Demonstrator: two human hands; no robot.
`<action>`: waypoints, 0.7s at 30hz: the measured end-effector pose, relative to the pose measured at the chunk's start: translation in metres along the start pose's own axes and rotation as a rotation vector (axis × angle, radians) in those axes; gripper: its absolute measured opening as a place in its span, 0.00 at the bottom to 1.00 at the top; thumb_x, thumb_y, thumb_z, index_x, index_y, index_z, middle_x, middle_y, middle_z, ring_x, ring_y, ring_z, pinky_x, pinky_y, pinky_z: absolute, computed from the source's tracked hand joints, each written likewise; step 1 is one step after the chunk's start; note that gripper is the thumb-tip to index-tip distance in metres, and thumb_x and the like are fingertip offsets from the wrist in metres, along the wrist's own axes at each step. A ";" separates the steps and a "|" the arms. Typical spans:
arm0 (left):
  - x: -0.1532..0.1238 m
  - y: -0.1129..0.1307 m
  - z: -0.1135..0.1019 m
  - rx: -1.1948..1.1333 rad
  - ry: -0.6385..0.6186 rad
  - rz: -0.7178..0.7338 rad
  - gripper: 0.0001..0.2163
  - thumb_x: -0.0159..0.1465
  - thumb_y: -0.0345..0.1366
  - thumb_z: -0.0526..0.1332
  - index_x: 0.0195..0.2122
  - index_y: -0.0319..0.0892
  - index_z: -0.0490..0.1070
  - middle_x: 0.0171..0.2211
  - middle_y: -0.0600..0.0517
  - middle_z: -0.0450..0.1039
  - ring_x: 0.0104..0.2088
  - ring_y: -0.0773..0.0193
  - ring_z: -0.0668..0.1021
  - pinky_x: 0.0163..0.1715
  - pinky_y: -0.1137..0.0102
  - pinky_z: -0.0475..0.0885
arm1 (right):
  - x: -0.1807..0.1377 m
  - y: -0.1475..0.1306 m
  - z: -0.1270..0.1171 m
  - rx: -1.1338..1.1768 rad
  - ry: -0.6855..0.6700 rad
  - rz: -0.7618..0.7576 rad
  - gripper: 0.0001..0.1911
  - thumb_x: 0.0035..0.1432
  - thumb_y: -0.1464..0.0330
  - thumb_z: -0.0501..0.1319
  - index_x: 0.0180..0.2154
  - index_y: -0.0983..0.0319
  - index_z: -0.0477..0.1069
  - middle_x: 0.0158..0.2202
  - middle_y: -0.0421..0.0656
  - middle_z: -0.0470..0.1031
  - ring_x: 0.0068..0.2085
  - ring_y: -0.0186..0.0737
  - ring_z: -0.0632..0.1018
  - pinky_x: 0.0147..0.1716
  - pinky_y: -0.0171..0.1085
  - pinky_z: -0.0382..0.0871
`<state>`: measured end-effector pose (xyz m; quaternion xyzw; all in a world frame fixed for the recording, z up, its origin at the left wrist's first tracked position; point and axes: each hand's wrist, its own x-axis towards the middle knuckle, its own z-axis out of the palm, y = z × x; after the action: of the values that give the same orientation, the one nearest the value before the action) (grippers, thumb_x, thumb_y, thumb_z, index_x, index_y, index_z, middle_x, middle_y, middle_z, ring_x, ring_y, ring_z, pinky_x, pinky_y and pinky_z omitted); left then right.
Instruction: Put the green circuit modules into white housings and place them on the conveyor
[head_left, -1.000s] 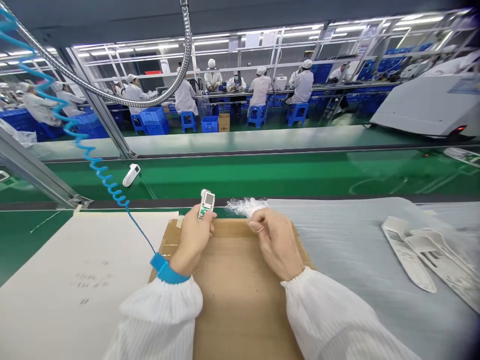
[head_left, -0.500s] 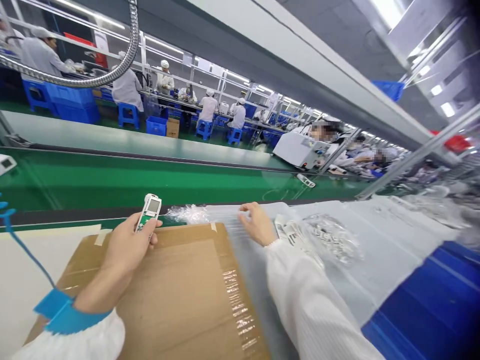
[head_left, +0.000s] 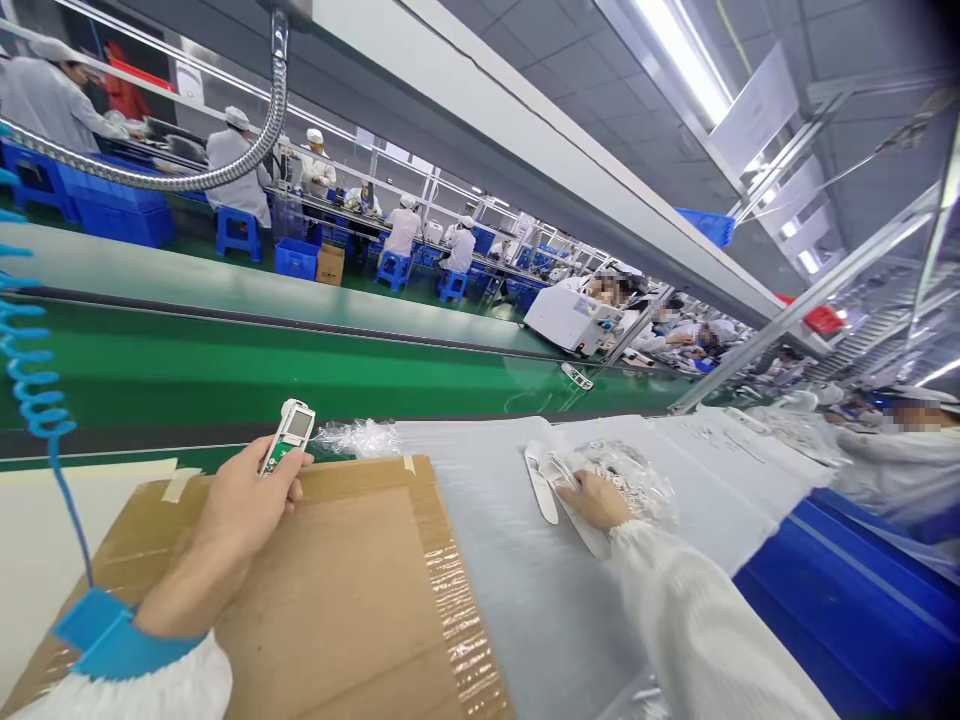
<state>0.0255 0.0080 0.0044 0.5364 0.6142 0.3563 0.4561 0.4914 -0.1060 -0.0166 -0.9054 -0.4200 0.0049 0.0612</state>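
Note:
My left hand (head_left: pixel 251 495) is closed around a small white handheld device (head_left: pixel 291 432), shaped like a phone handset, with a grey screen and bare green circuit board facing up. It is held above the far edge of the cardboard sheet (head_left: pixel 345 580). Over to the right, my right hand (head_left: pixel 598 500) has its fingers pinched on a long white plastic cover (head_left: pixel 561 472). Other white covers (head_left: pixel 541 490) lie beneath and beside it on the pale sheet (head_left: pixel 495 580). Just beyond that hand sits a clear plastic bag (head_left: pixel 626 468) of small parts.
Crumpled clear film (head_left: pixel 360 437) lies past the cardboard. A green conveyor belt (head_left: pixel 187 360) runs across, carrying another white device (head_left: pixel 577 376). A blue bin (head_left: pixel 840 600) stands at right. A coiled blue cord (head_left: pixel 37 380) leads to my left wrist strap. Co-workers sit across and at right.
My right hand has moved right and down from above the pale sheet to the white covers, its fingers closing on one. My left hand still holds the device. The view has shifted right.

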 end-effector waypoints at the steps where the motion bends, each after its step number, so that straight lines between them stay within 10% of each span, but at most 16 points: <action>1: 0.001 -0.001 0.000 -0.003 0.002 0.000 0.12 0.61 0.45 0.57 0.39 0.44 0.73 0.22 0.53 0.74 0.25 0.60 0.75 0.25 0.70 0.62 | -0.001 0.000 0.000 -0.003 0.002 0.000 0.08 0.53 0.65 0.64 0.25 0.59 0.70 0.28 0.49 0.76 0.39 0.56 0.80 0.39 0.44 0.67; 10: 0.002 -0.006 0.003 -0.026 -0.006 0.009 0.13 0.62 0.47 0.57 0.40 0.44 0.73 0.22 0.54 0.73 0.24 0.61 0.74 0.27 0.69 0.65 | -0.009 -0.028 -0.032 0.037 0.039 -0.125 0.11 0.61 0.60 0.58 0.32 0.60 0.74 0.32 0.53 0.79 0.39 0.55 0.80 0.37 0.45 0.66; 21: 0.000 -0.002 0.004 -0.059 -0.013 0.012 0.10 0.63 0.41 0.58 0.39 0.42 0.73 0.21 0.54 0.72 0.23 0.64 0.73 0.22 0.72 0.63 | -0.018 -0.114 0.010 -0.028 0.048 -0.206 0.13 0.60 0.62 0.60 0.41 0.64 0.72 0.42 0.53 0.77 0.45 0.49 0.77 0.40 0.39 0.63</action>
<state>0.0282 0.0072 0.0012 0.5286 0.5974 0.3734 0.4735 0.3926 -0.0453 -0.0146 -0.8581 -0.5092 -0.0291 0.0590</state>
